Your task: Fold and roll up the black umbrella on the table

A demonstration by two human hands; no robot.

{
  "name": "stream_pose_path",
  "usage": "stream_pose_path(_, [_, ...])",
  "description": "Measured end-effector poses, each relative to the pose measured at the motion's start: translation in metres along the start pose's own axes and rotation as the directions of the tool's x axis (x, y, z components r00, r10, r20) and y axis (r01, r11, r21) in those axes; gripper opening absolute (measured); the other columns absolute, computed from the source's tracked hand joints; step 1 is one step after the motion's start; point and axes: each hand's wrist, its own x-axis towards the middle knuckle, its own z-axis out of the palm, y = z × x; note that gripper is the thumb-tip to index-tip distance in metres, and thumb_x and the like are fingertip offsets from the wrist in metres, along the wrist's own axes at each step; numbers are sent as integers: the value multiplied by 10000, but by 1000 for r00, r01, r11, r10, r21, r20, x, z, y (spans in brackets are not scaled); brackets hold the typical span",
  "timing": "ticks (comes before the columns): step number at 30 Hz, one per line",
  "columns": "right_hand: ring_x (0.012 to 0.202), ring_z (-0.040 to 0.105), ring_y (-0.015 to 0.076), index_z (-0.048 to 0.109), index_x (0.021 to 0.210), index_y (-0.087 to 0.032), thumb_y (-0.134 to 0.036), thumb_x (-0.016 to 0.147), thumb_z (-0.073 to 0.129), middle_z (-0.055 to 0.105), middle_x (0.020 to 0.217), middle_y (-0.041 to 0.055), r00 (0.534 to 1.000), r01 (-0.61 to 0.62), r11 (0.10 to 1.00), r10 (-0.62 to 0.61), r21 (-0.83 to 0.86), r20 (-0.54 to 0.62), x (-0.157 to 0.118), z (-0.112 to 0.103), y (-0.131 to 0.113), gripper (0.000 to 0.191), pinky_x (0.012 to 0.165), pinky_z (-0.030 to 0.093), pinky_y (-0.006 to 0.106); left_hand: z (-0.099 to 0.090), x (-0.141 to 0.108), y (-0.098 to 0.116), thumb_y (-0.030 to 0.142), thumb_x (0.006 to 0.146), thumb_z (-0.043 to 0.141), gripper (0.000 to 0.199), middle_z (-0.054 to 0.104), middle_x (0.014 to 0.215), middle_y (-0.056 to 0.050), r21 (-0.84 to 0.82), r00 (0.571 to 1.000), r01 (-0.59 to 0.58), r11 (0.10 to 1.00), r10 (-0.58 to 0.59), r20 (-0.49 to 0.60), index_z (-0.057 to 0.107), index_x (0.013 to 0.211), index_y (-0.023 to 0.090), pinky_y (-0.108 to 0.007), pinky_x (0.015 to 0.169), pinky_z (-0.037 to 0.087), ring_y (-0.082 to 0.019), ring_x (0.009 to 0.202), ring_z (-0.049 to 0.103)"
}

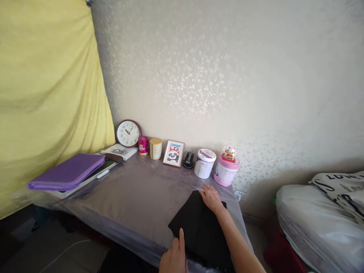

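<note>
A flat black piece that looks like folded cloth (199, 231) lies at the table's right front corner. My right hand (211, 198) rests on its far edge, fingers stretched out and low against the surface. Close to the near left edge of the cloth is my left hand (174, 256), its index finger pointing forward and touching or just over the fabric. The other left fingers are partly hidden, and the lower part of the hand is cut off by the picture's edge. My right forearm covers the cloth's right side.
Along the wall stand a clock (129, 133), a pink can (143, 145), a yellow-lidded tin (156, 148), a framed panda picture (173, 153), a small black device (188, 160), a purple-white tub (205, 163) and a pink tub (226, 172) topped by a cat figurine (229, 153). A purple folder (68, 171) lies left.
</note>
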Motion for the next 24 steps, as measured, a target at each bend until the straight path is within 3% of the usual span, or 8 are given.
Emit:
stream_pose_path(3, [1086,518,256,557,1082,-141,-312,867,384,590,1138,151,936,-171,984,178,47,-303,-25,-23,20,325,941,366,420,-2,-4,0,117,755,392,742,517,1169,-153,-17,999,-28,999,28,-19,28,1401,131,-268,677,447,-197,855,591])
stream_pose_path(5, [1011,556,261,539,1094,-158,-422,856,384,605,1081,141,877,-286,949,316,134,-362,-52,-35,27,388,907,393,420,-3,-7,2,127,763,400,737,511,1178,-161,-9,999,-30,1000,29,-37,30,1400,125,-268,694,443,-195,865,585])
stream_pose_path(7, [865,611,248,546,1078,-179,-517,808,429,628,1007,123,859,-407,875,464,261,-216,-82,-42,25,448,801,456,388,-4,-8,4,132,768,406,735,499,1194,-171,7,999,-20,1000,20,-34,29,1399,119,-264,698,441,-194,873,583])
stream_pose_path(9, [725,632,237,573,1043,-172,-560,778,444,662,843,95,861,-443,847,493,295,-123,-107,-42,17,487,686,490,360,-6,-9,6,127,771,398,726,490,1206,-176,17,1000,-11,1000,11,-28,33,1399,114,-266,712,442,-196,887,580])
stream_pose_path(11, [726,637,249,585,1041,-161,-593,740,471,667,793,89,818,-539,756,575,372,16,-124,-39,6,538,676,493,362,-8,-10,7,123,770,385,720,489,1209,-174,16,999,-7,1000,8,-32,35,1399,111,-280,737,443,-204,905,575])
stream_pose_path(13, [766,636,262,602,1014,-168,-580,705,514,673,812,88,796,-563,704,603,432,54,-132,-36,-4,522,696,491,369,-9,-11,8,120,762,379,724,488,1212,-170,8,999,-14,1000,14,-41,35,1399,110,-293,762,441,-210,923,567])
stream_pose_path(18, [762,632,256,631,885,-199,-490,697,557,670,762,45,852,-451,581,507,677,133,-121,-43,-21,354,633,494,340,-14,-14,10,115,768,371,713,472,1233,-179,10,1000,-5,1000,6,-28,38,1398,100,-300,775,443,-215,937,566])
stream_pose_path(24, [756,640,236,594,913,-185,-476,657,640,680,795,42,889,-332,156,383,930,253,-84,-49,-55,390,616,510,317,-21,-17,16,94,732,420,745,481,1227,-175,30,999,39,999,-38,-19,91,1400,118,-304,788,446,-226,944,574])
